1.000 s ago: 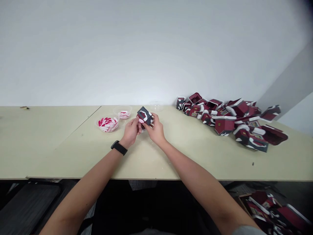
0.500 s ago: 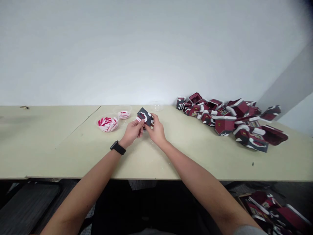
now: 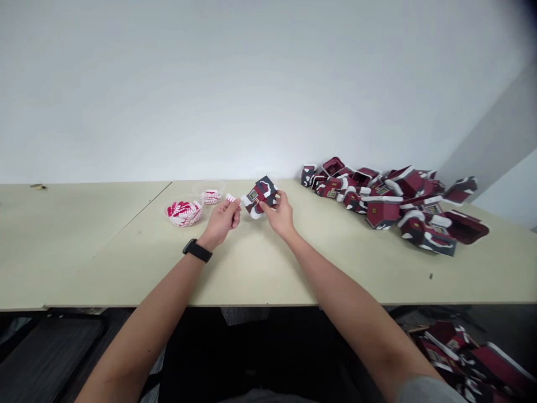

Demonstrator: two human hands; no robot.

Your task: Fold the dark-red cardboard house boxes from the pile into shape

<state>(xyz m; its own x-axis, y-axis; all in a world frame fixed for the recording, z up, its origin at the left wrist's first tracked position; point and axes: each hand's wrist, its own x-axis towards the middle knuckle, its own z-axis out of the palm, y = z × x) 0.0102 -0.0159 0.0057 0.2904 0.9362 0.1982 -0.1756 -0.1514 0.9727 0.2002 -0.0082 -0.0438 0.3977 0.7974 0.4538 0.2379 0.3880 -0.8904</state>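
Note:
My right hand grips a small dark red house with a dark grey roof and white snow-like trim, tilted above the table. Just left of the house, my left hand pinches a small red-and-white striped piece between thumb and finger. The two hands are apart. Left of my left hand stands a clear bowl of red-and-white pieces. Behind it is a second clear bowl with similar striped pieces.
A heap of similar red houses covers the right part of the table. More houses lie below the table edge at the lower right. A black chair stands at the lower left.
My hands have moved apart, the right one carrying the house rightward. The house has turned so its windowed front shows. The striped piece now shows in my left hand, away from the house.

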